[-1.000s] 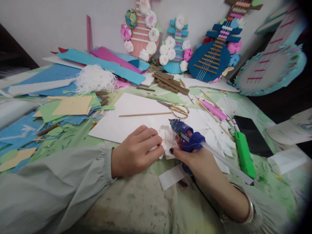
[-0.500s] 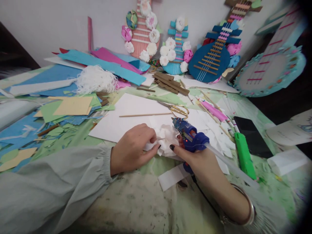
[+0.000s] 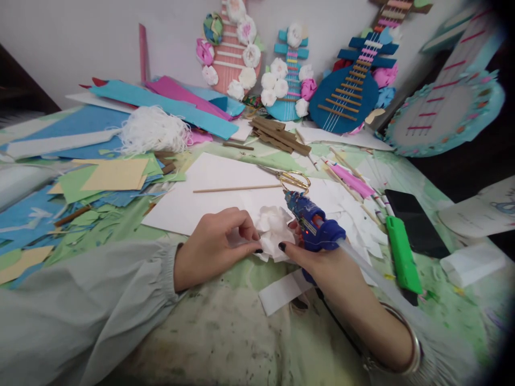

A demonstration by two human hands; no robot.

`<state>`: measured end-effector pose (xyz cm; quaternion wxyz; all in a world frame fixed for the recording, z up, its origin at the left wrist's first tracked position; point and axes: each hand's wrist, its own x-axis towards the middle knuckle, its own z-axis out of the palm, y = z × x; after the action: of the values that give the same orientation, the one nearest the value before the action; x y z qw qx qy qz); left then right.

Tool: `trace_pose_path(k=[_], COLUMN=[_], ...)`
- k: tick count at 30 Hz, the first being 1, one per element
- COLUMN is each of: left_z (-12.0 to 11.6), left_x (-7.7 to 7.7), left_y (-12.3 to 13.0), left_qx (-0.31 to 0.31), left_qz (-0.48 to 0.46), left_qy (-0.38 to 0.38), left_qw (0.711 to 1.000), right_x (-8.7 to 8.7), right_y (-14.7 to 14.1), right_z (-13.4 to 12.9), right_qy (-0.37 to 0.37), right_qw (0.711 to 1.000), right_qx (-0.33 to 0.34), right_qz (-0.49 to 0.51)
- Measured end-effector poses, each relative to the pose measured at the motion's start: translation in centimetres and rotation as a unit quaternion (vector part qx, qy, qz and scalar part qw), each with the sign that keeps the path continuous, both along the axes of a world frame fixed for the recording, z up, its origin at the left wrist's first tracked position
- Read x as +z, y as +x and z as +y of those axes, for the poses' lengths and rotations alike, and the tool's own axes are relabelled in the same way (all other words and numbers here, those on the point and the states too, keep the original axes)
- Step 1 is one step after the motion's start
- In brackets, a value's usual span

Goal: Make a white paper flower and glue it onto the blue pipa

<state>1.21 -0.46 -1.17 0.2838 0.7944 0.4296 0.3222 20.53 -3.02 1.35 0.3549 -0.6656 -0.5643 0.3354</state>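
Note:
A ruffled white paper flower (image 3: pixel 274 231) lies between my two hands. The thumb and fingers of my left hand (image 3: pixel 219 244) are closed on its left edge. My right hand (image 3: pixel 328 271) is wrapped round a blue glue gun (image 3: pixel 316 222), whose nozzle points up and left above the flower; a small red light glows on its side. The right thumb and a fingertip also touch the flower's right side. Below the gun a white paper strip (image 3: pixel 284 293) lies on the green cloth.
White sheets (image 3: pixel 181 206) lie under gold scissors (image 3: pixel 295 180) and a thin stick (image 3: pixel 237 188). Cut paper (image 3: pixel 115 174) and white string (image 3: pixel 155 131) are at the left. A green cutter (image 3: pixel 403 260) and a black phone (image 3: pixel 416 222) lie right. Decorated paper instruments (image 3: pixel 344 99) stand behind.
The left hand has shifted slightly left, and more of the white flower shows between the hands. The view has moved a little. The glue gun stays in the right hand.

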Motion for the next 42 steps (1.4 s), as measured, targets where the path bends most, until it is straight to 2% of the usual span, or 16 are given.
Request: trace_pose_path(k=[9, 14, 18, 22, 25, 29, 33, 42], left_z=[-0.3, -0.2, 0.0, 0.1, 0.2, 0.5, 0.9, 1.4], left_x=[0.2, 0.3, 0.3, 0.2, 0.4, 0.9, 1.4, 1.3], left_y=[0.4, 0.4, 0.3, 0.3, 0.1, -0.4, -0.8, -1.5], left_qx=[-0.007, -0.001, 0.033, 0.086, 0.11, 0.105, 0.101, 0.067], left_qz=[-0.011, -0.032, -0.034, -0.034, -0.079, -0.144, -0.148, -0.168], left_qy=[0.0, 0.034, 0.03, -0.028, -0.105, -0.218, -0.294, -0.373], left_qw=[1.0, 0.999, 0.998, 0.995, 0.985, 0.96, 0.939, 0.91], right_x=[-1.3, -1.9, -1.7, -1.7, -1.8, -1.7, -1.1, -0.6], right_y=[0.0, 0.0, -0.2, -0.4, -0.4, -0.5, -0.7, -0.8], right_z=[0.0, -0.2, -0.4, -0.7, -0.9, -1.3, -1.7, -2.3], right_qy=[0.035, 0.035, 0.019, 0.022, 0.037, 0.036, 0.036, 0.024], right_qw=[0.999, 0.999, 0.999, 0.999, 0.998, 0.997, 0.995, 0.99], right_qx=[0.009, 0.018, 0.032, 0.039, 0.048, 0.069, 0.089, 0.133], right_qz=[-0.005, -0.017, -0.022, -0.026, -0.021, -0.009, 0.005, 0.026])
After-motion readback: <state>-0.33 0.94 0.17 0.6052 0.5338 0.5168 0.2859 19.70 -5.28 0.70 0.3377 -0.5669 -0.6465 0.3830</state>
